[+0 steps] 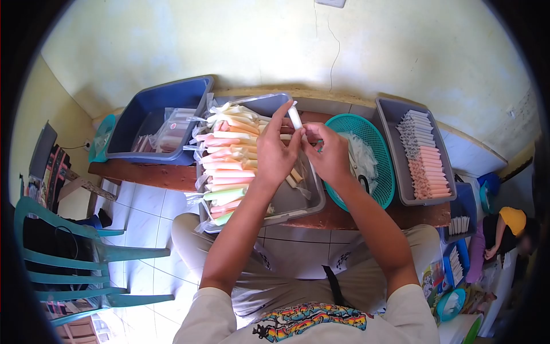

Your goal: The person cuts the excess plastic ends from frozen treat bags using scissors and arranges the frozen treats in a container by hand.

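A white ice pop [294,116] in a clear plastic tube is held upright, slightly tilted, above the middle grey tray [315,199]. My left hand [278,149] is closed on it, index finger raised along its upper end. My right hand [328,148] is closed at its lower end, the fingertips pinched together; exactly what they grip is hidden. Beneath and left of my hands, several pink, orange, green and cream ice pops [229,173] lie stacked in the tray, their loose plastic ends pointing left. A few pale ones lie partly behind my left hand.
Right of my hands, a green mesh basket [391,178] holds clear plastic and scissors [363,182]. Beyond it, a grey tray [405,186] holds rows of wrapped pops. A blue bin [150,87] and green chairs [66,252] are left. Another person [504,229] is far right.
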`<state>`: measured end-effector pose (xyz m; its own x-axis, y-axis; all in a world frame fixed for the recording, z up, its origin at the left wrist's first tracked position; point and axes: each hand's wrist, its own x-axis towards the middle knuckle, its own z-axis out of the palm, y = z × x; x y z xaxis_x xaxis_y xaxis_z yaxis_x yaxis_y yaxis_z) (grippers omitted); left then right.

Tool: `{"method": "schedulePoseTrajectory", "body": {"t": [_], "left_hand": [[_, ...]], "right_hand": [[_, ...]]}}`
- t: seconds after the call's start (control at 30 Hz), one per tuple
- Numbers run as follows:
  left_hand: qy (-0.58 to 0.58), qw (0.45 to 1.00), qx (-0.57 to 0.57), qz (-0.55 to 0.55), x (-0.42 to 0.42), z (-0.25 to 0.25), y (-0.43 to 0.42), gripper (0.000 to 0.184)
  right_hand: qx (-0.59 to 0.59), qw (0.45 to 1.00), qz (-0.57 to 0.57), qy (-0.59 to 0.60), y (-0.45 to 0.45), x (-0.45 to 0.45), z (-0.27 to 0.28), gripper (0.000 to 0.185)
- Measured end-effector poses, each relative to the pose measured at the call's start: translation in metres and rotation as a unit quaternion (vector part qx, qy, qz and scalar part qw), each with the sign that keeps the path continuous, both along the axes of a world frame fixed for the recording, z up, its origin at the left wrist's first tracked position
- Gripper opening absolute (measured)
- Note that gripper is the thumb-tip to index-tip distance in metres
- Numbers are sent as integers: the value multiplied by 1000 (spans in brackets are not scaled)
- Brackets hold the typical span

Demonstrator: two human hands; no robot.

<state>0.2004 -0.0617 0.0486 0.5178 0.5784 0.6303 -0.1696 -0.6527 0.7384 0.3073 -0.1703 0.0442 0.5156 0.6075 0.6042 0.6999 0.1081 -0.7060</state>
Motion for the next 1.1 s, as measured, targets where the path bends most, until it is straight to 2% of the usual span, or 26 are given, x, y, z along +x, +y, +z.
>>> {"method": "schedulePoseTrajectory", "body": {"t": [0.1,0.17,0.23,0.3,0.4,0.5,0.57,0.67,0.8,0.87,1.1], "left_hand": [[22,999,-32,36,-10,9,14,62],[33,998,-9,59,-18,12,33,58],[75,987,108,93,-26,16,56,55],[118,979,131,107,-35,20,74,56],[223,964,130,71,-36,18,109,60],[270,948,151,73,-31,5,130,62],[261,949,164,62,-27,-16,141,66],[295,942,147,58,-25,-32,138,62],[304,936,168,62,-20,-43,146,60],[314,914,241,91,-20,-52,146,57],[377,881,264,106,-19,-46,139,49]], "right_hand": [[-3,1000,17,-14,27,-1,3,26],[1,999,30,-29,47,1,2,27],[-17,996,23,-89,66,2,5,28],[-51,994,13,-92,79,3,8,29],[-120,983,15,-136,109,13,1,28],[-171,969,7,-176,130,21,-5,29],[-262,943,-21,-205,138,23,-7,25],[-308,921,-27,-239,149,31,-23,18],[-296,918,-25,-262,154,37,-43,12],[-324,914,-33,-243,148,31,-37,13],[-332,899,-46,-282,150,32,-50,14]]}}
